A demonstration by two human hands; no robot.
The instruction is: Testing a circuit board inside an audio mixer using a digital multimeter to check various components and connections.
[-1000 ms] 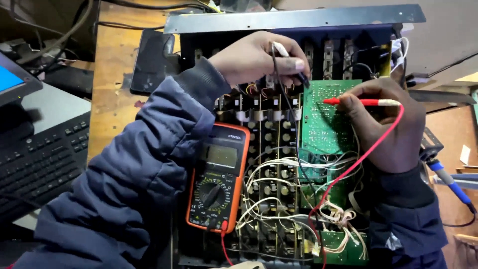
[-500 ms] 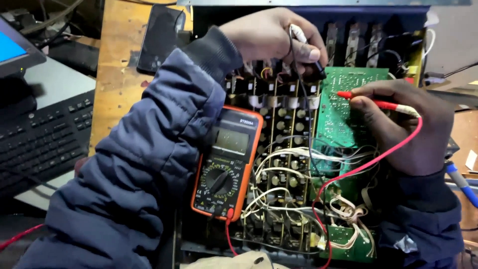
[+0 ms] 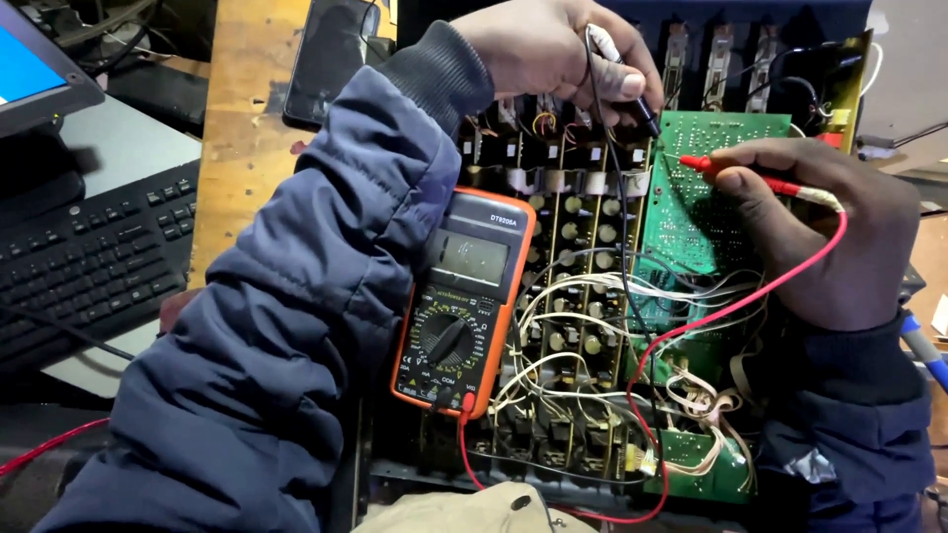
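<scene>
Left of the left sleeve lie a black keyboard [image 3: 84, 262] and the corner of a lit blue screen [image 3: 30, 64], both sitting nearer the frame's left edge than half a second ago, the view having shifted toward the open chassis; above the sleeve a dark phone [image 3: 331, 54] rests on the wooden bench [image 3: 237, 148]. The left hand [image 3: 553, 49] stays closed round the black probe [image 3: 622, 84], thumb and fingers pinching its body, its tip angled down to the row of components just below the knuckles, as before; its black lead runs down from the hand across the boards. Below that wrist, against the forearm, the orange multimeter [image 3: 464, 301] lies face up on the chassis, its dial and display unchanged. Right of it, the right hand [image 3: 839, 232] still grips the red probe [image 3: 750, 181] like a pen, the tip touching the green circuit board [image 3: 696, 212] just left of the fingers; the red lead [image 3: 691, 331] loops down from the hand to the meter's base.
</scene>
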